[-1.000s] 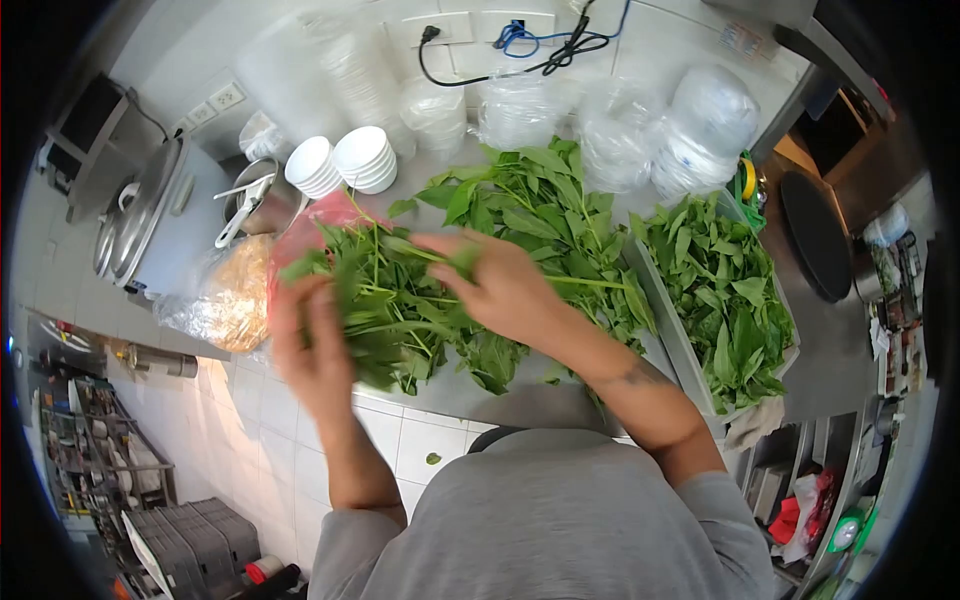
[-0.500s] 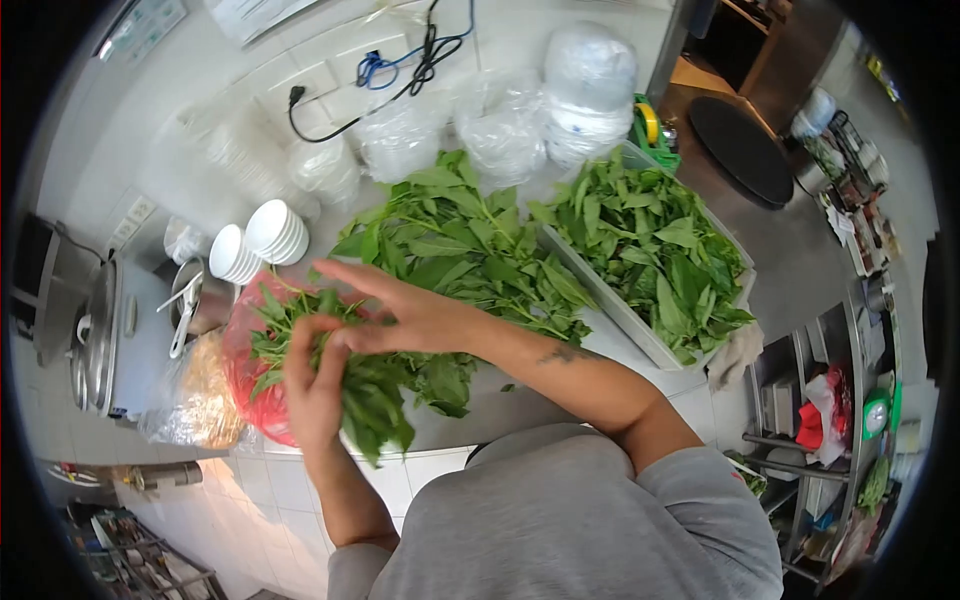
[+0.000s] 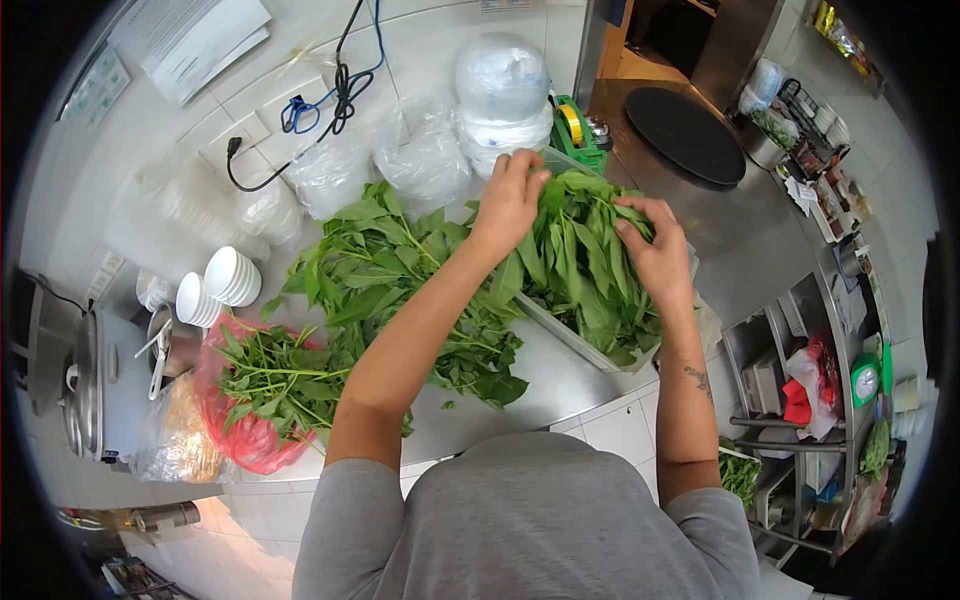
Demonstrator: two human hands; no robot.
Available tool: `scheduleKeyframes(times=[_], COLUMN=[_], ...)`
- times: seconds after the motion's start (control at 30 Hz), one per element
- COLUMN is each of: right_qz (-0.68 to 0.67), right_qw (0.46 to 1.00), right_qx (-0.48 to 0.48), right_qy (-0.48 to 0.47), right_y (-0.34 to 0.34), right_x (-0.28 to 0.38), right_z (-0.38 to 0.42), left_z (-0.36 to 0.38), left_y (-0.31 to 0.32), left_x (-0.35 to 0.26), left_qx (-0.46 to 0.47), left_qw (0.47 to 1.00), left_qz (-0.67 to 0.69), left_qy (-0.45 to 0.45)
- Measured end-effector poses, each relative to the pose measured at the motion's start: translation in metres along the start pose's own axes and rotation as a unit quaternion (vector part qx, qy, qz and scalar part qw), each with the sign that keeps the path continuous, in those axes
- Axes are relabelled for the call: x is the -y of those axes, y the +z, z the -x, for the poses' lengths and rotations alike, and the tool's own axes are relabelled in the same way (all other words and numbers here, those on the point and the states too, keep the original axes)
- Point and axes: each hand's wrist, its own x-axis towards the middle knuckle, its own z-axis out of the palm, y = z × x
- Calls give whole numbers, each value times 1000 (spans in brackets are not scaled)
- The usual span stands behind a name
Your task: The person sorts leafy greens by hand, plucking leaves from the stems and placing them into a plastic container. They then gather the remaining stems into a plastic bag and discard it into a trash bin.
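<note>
Both my hands are over a pale rectangular tray (image 3: 568,335) heaped with long-leaved greens (image 3: 590,270). My left hand (image 3: 512,200) is at the tray's far left side, its fingers bent against the leaves. At the right side, my right hand (image 3: 655,255) has its thumb and fingers closed round part of the bunch. Some fingertips are hidden in the leaves. Left of the tray, a loose pile of leafy stems (image 3: 375,260) lies on the steel counter. More stems (image 3: 290,375) lie on a red plastic bag (image 3: 265,450) further left.
White cup stacks (image 3: 232,277) and a metal pot (image 3: 180,345) stand at the left. Bagged containers (image 3: 505,85) line the wall below hanging cables (image 3: 345,100). A green tape dispenser (image 3: 580,135) sits behind the tray, a round black tray (image 3: 685,135) beyond it. Shelves (image 3: 790,440) are at right.
My hands have moved from the stems over the red bag at left to the tray at right, bringing a bunch of leaves. My view has shifted to the right.
</note>
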Motion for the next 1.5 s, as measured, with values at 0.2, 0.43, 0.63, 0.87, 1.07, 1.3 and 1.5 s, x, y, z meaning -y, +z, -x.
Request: scheduleKeyframes(times=[0.2, 0.43, 0.63, 0.87, 1.07, 1.3, 1.5], right_qz=[103, 263, 17, -267, 33, 25, 68], right_qw=[995, 955, 989, 950, 987, 993, 993], right_qx=[-8, 137, 126, 125, 134, 108, 95], right_qy=[-11, -15, 78, 104, 77, 24, -22], right_y=[-10, 4, -12, -25, -10, -23, -11], right_x=[-48, -70, -99, -68, -96, -62, -52], right_z=[11, 16, 9, -1, 5, 15, 18], left_z=[52, 55, 28, -33, -57, -49, -17], left_y=[18, 63, 31, -35, -40, -23, 10], left_x=[-29, -14, -2, -50, -23, 25, 44], left_qx=[340, 404, 326, 372, 412, 315, 299], left_qw=[900, 834, 918, 926, 874, 946, 930], left_qz=[-257, -376, -225, -42, 135, -81, -211], left_qy=[89, -13, 24, -49, -220, 4, 35])
